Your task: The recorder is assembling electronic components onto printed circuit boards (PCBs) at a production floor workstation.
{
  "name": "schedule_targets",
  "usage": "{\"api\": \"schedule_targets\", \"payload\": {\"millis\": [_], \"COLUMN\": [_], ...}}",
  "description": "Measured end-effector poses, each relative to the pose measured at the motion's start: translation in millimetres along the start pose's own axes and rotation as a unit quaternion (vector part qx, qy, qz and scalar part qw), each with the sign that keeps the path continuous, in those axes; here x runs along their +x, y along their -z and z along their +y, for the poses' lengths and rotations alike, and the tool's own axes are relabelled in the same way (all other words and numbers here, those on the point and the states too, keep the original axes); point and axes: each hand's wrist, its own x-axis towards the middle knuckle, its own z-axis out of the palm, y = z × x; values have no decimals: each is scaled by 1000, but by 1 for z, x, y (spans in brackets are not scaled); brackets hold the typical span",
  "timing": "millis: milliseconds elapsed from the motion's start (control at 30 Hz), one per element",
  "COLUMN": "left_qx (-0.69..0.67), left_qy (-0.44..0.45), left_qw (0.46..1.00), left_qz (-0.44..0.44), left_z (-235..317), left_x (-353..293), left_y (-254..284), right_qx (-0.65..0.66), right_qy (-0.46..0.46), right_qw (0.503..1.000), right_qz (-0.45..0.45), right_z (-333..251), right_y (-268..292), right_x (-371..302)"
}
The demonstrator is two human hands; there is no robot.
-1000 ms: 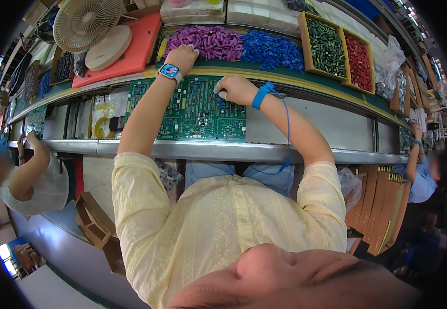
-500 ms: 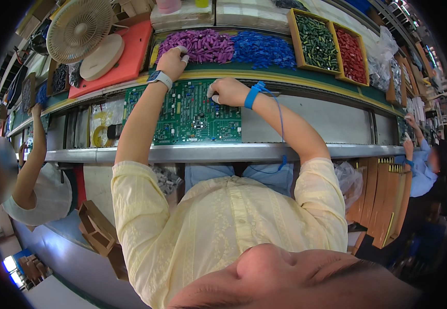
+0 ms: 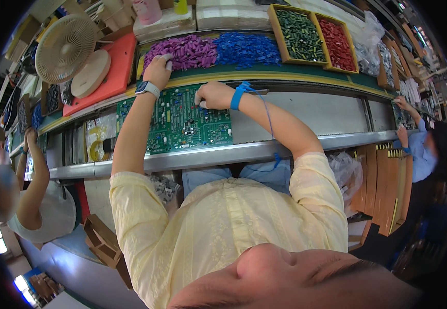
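My left hand (image 3: 158, 71) reaches to the near left edge of a heap of small purple components (image 3: 184, 51). White covers sit on its fingertips, and its fingers are curled; what they hold, if anything, is hidden. Below it lies a large green circuit board (image 3: 190, 126) with many small parts on it, partly covered by my left forearm. Over the board's upper right part, my right hand (image 3: 214, 96) is closed in a pinch, its covered fingertips down at the board. Whatever it grips is too small to make out. A blue strap with a cord circles my right wrist.
Beside the purple heap are blue components (image 3: 246, 50), a box of green components (image 3: 300, 36) and one of red components (image 3: 335, 44). A fan (image 3: 66, 49) stands at the far left. A metal rail (image 3: 264, 146) runs along the near side. Other people work at both sides.
The whole view has shifted slightly, with the bench now a little further left. My hands stay at about the same spots on the purple heap and the board. The left co-worker's arms have moved.
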Motion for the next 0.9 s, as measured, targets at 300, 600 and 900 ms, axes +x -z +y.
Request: {"api": "schedule_targets", "payload": {"millis": [300,600,900], "left_qx": [21,-13,-178], "left_qy": [12,71,112], "left_qw": [1000,997,969], "left_qz": [-3,25,-131], "left_z": [4,-21,57], "left_x": [-2,-6,-85], "left_y": [8,16,83], "right_qx": [5,-251,-262], "right_qy": [-1,-461,-530], "right_qw": [986,771,758], "right_qz": [167,361,275], "right_z": [46,233,280], "right_y": [53,164,167], "right_x": [-54,-238,-280]}}
